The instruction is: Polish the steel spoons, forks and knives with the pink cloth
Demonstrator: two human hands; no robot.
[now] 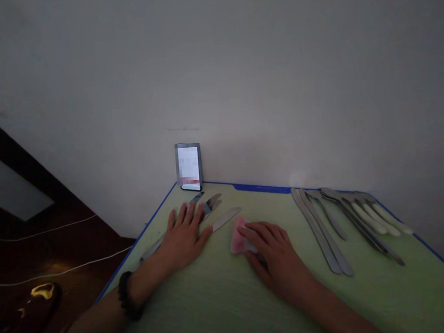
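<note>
My left hand (184, 236) lies palm down over several table knives at the left of the table, its fingers spread. One knife blade (226, 219) sticks out to the right past its thumb. More knife blades (212, 203) show beyond its fingertips, and a handle (151, 248) shows to the left of the wrist. The palm hides the middle parts of these knives, and whether it presses on them I cannot tell. My right hand (275, 251) is closed on a folded pink and white cloth (239, 236), held against the tabletop just right of the single blade.
A phone (189, 167) with a lit screen leans on the wall (254, 83) at the back. Several metal knives (320, 233) and white-handled cutlery (368, 218) lie at the right of the green table (217, 309). White cables (62, 272) run across the floor at left.
</note>
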